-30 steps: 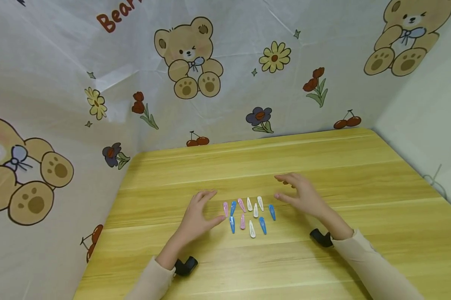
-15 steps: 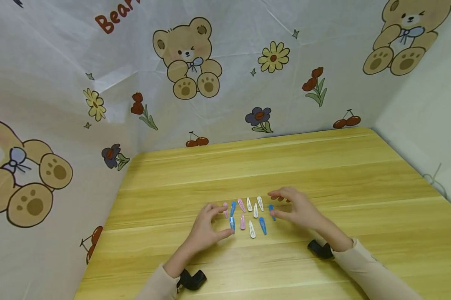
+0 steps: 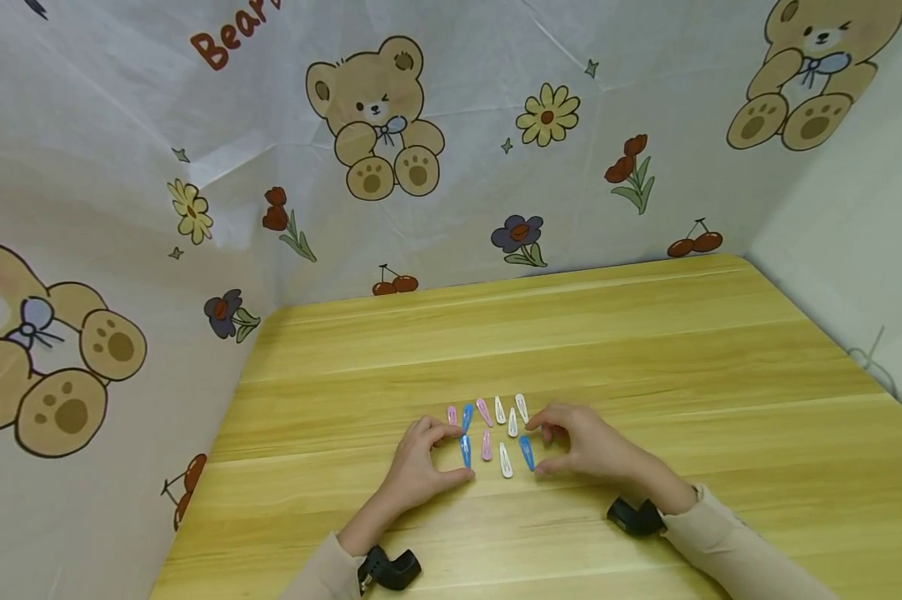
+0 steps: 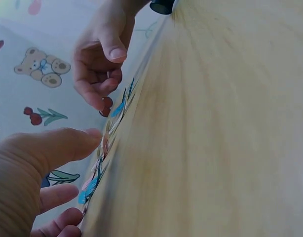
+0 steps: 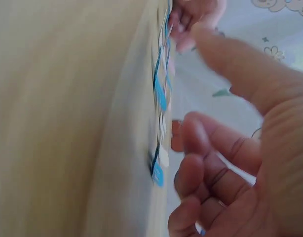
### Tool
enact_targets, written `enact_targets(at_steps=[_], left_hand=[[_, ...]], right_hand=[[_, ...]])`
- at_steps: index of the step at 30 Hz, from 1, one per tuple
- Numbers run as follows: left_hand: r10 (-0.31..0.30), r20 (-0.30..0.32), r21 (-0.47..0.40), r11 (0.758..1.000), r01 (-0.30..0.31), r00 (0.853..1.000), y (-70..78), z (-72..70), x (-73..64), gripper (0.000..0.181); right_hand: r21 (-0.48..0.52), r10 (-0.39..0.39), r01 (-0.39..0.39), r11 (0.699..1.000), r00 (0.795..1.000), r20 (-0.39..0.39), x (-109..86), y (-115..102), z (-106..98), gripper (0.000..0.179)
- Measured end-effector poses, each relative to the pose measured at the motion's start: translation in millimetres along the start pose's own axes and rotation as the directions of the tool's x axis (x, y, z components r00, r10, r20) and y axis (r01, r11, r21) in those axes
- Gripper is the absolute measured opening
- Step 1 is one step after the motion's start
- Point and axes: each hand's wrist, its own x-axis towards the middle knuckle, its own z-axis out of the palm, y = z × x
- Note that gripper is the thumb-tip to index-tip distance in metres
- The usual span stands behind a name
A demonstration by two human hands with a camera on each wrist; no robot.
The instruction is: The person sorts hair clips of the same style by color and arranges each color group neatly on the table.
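Small pink, white and blue snap hair clips lie loosely in rows on the wooden table. My left hand (image 3: 421, 467) is at the left of the group, thumb and index finger apart near the two ends of a blue hair clip (image 3: 465, 452). On the other side my right hand (image 3: 589, 442) has its thumb and index finger spread beside another blue hair clip (image 3: 527, 452). A third blue hair clip (image 5: 158, 174) shows in the right wrist view; in the head view the right hand hides it. Between the hands lie a pink hair clip (image 3: 486, 446) and a white hair clip (image 3: 506, 460).
The wooden table (image 3: 646, 333) reaches to a white cloth backdrop (image 3: 466, 50) printed with bears and flowers. Black wrist cameras, the left camera (image 3: 391, 569) and the right camera (image 3: 634, 517), sit under the wrists. A thin cable (image 3: 871, 358) hangs at the right.
Both hands have lowered toward the hair clips and moved inward. The right hand has come down and left, covering the rightmost blue clip. The clips lie where they were.
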Motion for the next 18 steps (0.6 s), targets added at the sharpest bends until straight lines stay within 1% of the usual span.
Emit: enact_targets(at_steps=[3,9,18], left_hand=[[0.006,-0.007,0.014,1.0,-0.006,1.0,-2.0,2.0,0.0,0.051],[-0.001,-0.007,0.014,1.0,0.001,1.0,-2.9,2.9,0.5,0.05],[-0.018,-0.002,0.032,0.999,0.018,1.0,-1.9,3.1,1.3,0.049]], right_hand=[[-0.005,0.02,-0.02,1.0,0.999,0.028,0.5,-2.2,2.2,0.049],[-0.029,0.049,-0.048,0.998,0.998,0.029,1.3,-4.0,3.8,0.047],[-0.034,0.024,-0.023,0.999,0.999,0.034,2.6,-0.9,9.4,0.045]])
